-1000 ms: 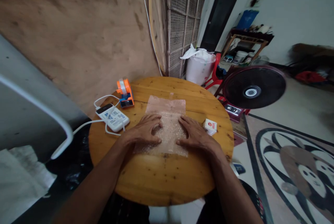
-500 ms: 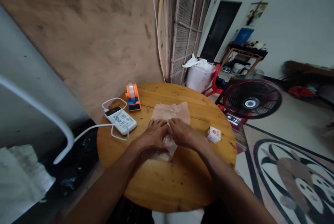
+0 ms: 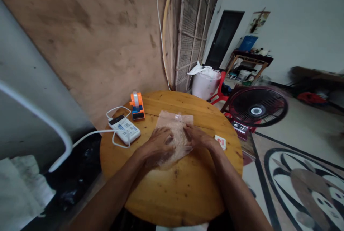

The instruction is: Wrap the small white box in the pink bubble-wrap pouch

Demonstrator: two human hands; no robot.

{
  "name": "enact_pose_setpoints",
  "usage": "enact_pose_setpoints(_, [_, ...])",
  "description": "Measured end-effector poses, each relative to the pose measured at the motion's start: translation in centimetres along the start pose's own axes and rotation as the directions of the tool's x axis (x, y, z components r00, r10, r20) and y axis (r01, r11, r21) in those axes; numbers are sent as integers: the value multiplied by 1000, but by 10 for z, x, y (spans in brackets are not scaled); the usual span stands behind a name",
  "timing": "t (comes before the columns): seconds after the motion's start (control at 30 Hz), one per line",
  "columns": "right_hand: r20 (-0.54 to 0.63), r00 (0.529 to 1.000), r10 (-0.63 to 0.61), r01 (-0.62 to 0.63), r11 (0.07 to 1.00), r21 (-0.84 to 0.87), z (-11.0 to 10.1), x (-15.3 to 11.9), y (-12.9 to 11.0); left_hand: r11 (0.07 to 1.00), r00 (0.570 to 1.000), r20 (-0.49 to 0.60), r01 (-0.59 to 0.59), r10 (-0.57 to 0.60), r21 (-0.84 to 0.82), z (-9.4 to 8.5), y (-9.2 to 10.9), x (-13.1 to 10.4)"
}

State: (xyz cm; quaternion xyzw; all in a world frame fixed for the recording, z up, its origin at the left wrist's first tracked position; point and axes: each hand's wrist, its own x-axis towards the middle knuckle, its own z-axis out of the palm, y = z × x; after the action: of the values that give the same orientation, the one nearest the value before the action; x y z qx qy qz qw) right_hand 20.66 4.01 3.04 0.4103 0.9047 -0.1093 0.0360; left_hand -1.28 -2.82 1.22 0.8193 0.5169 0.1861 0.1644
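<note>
A sheet of clear bubble wrap (image 3: 179,130) lies spread on the round wooden table (image 3: 172,195). On its left part rests my left hand (image 3: 160,143), fingers apart and pressing on the plastic. My right hand (image 3: 195,136) touches the right edge of the wrap, its fingers spread too. Between the hands the wrap looks slightly crumpled. Beyond my right hand sits a small white box with red print (image 3: 220,141). An orange and blue tape dispenser (image 3: 137,106) stands at the back left.
A white device with a cable (image 3: 125,129) lies at the table's left side, its cord running off the left edge. Past the right edge is a dark red fan (image 3: 256,110). A white sack (image 3: 205,82) and a red chair (image 3: 220,91) stand behind the table.
My hands have moved apart, and the wrap that was bunched between them now lies flatter. The view has tilted slightly.
</note>
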Motion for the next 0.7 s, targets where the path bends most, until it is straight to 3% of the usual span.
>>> enact_pose_setpoints(0.17, [-37,999,-14,16,999,40,13,1,17,985,998,13,-64,62,163,-8,6,28])
enact_pose_setpoints(0.3, [-50,998,-26,30,997,72,18,0,24,972,995,79,38,-58,233,-3,-13,50])
enact_pose_setpoints(0.5, [-58,998,-23,29,994,108,16,-3,22,961,987,112,84,-117,262,11,-39,51])
enact_pose_setpoints(0.7, [-55,998,24,-18,995,99,16,-3,23,960,990,38,123,-137,251,10,-33,49])
